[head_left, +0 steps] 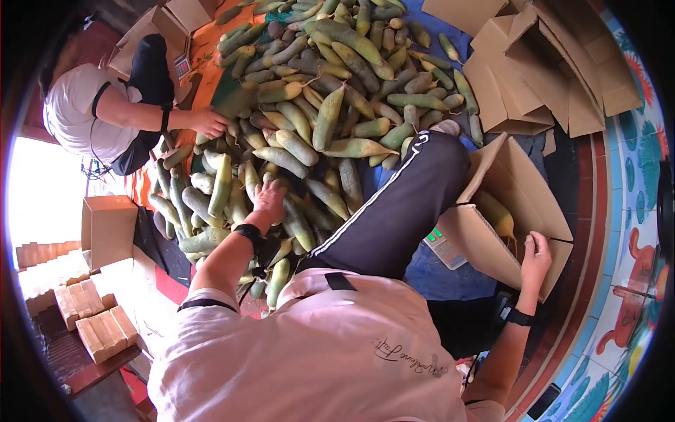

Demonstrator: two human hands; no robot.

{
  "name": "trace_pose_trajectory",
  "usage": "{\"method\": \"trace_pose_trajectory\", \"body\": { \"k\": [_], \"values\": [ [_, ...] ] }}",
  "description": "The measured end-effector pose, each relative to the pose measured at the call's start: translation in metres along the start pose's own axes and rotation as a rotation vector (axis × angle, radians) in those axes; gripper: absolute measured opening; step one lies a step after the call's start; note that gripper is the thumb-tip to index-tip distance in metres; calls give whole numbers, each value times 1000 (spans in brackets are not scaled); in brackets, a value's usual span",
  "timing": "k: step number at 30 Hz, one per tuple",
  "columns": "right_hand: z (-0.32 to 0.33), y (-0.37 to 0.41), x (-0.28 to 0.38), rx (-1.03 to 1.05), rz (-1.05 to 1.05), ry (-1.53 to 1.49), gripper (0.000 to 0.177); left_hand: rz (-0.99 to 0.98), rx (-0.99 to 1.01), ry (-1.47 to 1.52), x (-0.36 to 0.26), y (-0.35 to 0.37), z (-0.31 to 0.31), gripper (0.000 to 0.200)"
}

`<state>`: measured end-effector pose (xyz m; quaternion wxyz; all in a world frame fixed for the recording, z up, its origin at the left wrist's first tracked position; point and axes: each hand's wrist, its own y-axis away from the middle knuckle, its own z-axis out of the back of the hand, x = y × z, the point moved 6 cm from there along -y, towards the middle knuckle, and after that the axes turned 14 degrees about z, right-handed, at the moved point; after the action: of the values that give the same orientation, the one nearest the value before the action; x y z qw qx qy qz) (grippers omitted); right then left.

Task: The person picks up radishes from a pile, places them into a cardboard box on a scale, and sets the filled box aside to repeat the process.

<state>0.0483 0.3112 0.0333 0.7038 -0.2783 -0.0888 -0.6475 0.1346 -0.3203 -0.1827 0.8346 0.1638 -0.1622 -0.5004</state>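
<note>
My left hand (pixel 269 202) reaches into a big heap of green radishes (pixel 329 118). Its fingers are apart and rest on the radishes, with no single one plainly gripped. On the right, my right hand (pixel 536 260) has its fingers curled over the rim of an open cardboard box (pixel 464 228). The box leans at an angle beside my bent knee. Inside it lies a green radish (pixel 496 214) with a thin root; the rest of its inside is partly hidden. A digital scale (pixel 444 247) with a lit green display shows at the box's left side.
A co-worker (pixel 88 112) sits at the left, one hand (pixel 209 122) on the heap. Open empty-looking boxes (pixel 517 74) stand at the back right. Another box (pixel 109 228) and stacked brown blocks (pixel 105 330) are at left. My leg (pixel 394 211) lies between heap and box.
</note>
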Motion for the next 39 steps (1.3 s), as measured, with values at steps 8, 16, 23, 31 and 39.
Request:
{"method": "trace_pose_trajectory", "body": {
  "k": [8, 16, 23, 31, 39],
  "values": [
    [2, 2, 3, -123, -31, -96, 16, -252, 127, -126, -55, 16, -19, 57],
    [3, 3, 12, -121, -15, -27, 16, -386, 235, -370, -61, 23, -44, 55],
    [3, 3, 14, -111, 3, -18, 16, -505, 86, -531, -62, 27, -47, 44],
    [2, 3, 16, -96, -5, -28, 18, -574, 25, -657, -71, 32, -38, 38],
    [2, 4, 17, -100, -11, -22, 18, -634, 11, -562, -71, 25, -33, 43]
  ]
}}
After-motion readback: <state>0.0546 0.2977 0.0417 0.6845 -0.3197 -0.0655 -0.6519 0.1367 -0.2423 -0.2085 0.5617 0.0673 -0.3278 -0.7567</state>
